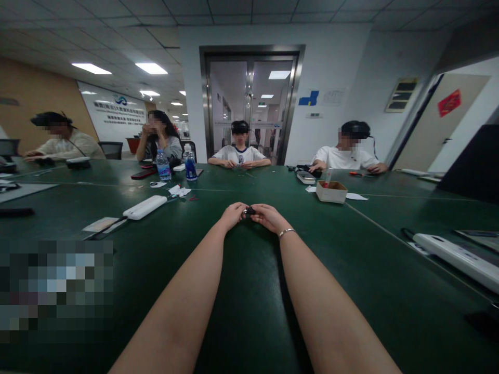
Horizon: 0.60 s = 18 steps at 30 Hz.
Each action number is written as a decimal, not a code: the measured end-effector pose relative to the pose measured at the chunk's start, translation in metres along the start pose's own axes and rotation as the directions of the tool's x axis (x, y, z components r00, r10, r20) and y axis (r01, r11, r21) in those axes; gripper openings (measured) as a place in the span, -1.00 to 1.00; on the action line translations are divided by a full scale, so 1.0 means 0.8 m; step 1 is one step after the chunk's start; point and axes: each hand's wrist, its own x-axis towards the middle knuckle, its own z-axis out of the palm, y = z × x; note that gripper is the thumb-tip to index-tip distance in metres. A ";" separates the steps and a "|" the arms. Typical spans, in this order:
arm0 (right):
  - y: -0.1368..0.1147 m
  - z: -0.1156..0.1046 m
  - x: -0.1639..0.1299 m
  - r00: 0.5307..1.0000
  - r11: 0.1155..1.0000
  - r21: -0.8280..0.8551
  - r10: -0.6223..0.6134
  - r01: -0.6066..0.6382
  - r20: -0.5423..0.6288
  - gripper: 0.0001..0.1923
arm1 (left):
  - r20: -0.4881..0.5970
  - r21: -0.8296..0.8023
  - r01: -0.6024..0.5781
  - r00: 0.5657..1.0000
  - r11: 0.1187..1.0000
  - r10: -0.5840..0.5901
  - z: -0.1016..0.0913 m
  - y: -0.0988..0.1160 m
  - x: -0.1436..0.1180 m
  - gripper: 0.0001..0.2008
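Observation:
Both my arms reach out over the green table [249, 311]. My left hand [233, 215] and my right hand [270, 218] meet above its middle, fingertips closed on one small black object with a silvery end [248, 211]. The silvery part lies on the left-hand side, the black part by my right fingers. It is too small and too covered by fingers to tell its kind. A silver bracelet [287, 232] circles my right wrist.
A white power strip [145, 207] lies to the left, another [460, 259] to the right. Beyond my hands stand two bottles [163, 166] and an open box [331, 192]. Several people sit around the table's far side. A blurred patch covers the lower left.

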 end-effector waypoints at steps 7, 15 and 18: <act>0.000 -0.001 0.002 1.000 1.000 0.003 0.001 -0.001 -0.001 -0.94 | 0.024 0.014 -0.039 0.999 0.999 0.039 0.000 -0.004 0.002 -0.71; -0.001 0.001 -0.001 1.000 1.000 0.002 -0.004 0.004 0.004 -0.91 | -0.002 0.029 -0.030 1.000 0.999 0.030 0.000 -0.003 0.001 -0.73; -0.001 0.002 -0.002 1.000 1.000 0.006 -0.008 0.008 0.003 -0.90 | 0.000 0.043 -0.037 0.999 0.998 0.037 -0.001 -0.002 0.001 -0.73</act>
